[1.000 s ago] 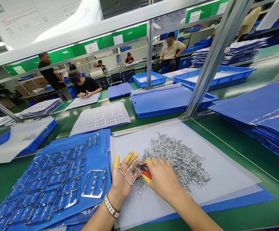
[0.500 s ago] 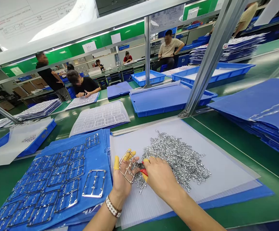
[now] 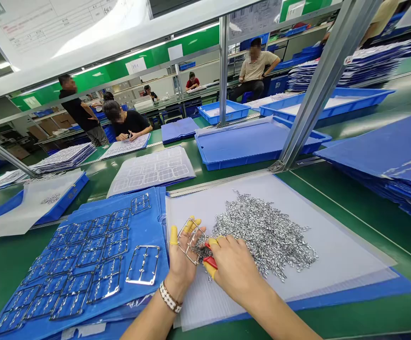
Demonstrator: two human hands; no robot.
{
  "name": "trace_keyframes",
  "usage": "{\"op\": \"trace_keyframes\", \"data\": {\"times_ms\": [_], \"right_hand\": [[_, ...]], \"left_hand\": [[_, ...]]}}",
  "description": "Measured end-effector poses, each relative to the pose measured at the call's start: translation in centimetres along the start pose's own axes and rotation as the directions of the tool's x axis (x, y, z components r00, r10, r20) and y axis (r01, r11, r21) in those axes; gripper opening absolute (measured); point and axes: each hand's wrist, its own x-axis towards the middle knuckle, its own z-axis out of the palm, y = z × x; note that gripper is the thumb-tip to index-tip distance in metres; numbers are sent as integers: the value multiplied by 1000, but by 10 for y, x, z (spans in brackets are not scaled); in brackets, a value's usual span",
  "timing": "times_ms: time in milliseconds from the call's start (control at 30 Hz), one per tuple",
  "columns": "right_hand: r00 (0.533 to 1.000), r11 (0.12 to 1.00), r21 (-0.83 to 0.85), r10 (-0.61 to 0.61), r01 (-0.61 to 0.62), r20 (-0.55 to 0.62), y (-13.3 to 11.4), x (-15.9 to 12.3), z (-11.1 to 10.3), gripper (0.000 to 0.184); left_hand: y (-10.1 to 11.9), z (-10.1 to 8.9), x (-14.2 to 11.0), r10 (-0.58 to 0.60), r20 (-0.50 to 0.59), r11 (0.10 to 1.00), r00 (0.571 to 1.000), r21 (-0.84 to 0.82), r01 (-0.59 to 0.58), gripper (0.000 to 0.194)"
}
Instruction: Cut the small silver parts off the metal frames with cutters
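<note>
My left hand [image 3: 180,264], palm up with yellow finger cots, holds a small square metal frame [image 3: 190,242] with thin crossbars between its fingers. My right hand [image 3: 236,268], also wearing yellow finger cots, grips red-handled pliers [image 3: 210,262]. Their jaws are at the frame's right side, but fingers and small parts partly hide the contact. Just right of the frame lies a heap of small shiny metal pieces [image 3: 265,233] on a translucent white sheet [image 3: 333,264]. Similar metal frames [image 3: 142,265] lie in rows on a blue sheet [image 3: 134,231] to the left.
Behind the sheets stand a blue tray [image 3: 241,141] and a stack of white printed sheets [image 3: 152,170]. A slanted metal post [image 3: 319,89] rises beyond the heap. Blue sheets are piled [image 3: 386,156] at right. Several people sit or stand farther back.
The red plier handles are spread wider apart than before. The whole view has shifted slightly, while the frame stays in my left hand.
</note>
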Motion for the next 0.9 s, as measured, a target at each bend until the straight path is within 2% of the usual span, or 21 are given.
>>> {"op": "trace_keyframes", "data": {"times_ms": [400,667,800,900], "right_hand": [[999,1000,-7,-15,15,-30,2,0,0,20],[1000,999,-53,-13,12,-27,-4,1,4,19],[998,996,-84,-17,11,-64,3,-1,3,17],[995,994,-108,-6,-5,-99,20,-6,3,19]], "left_hand": [[-3,-1,-1,48,16,999,999,15,-48,50],[-3,-1,0,67,-18,997,998,42,-66,51],[-4,-4,1,80,17,993,997,83,-81,54],[-11,-9,2,96,86,969,992,218,-113,54]]}}
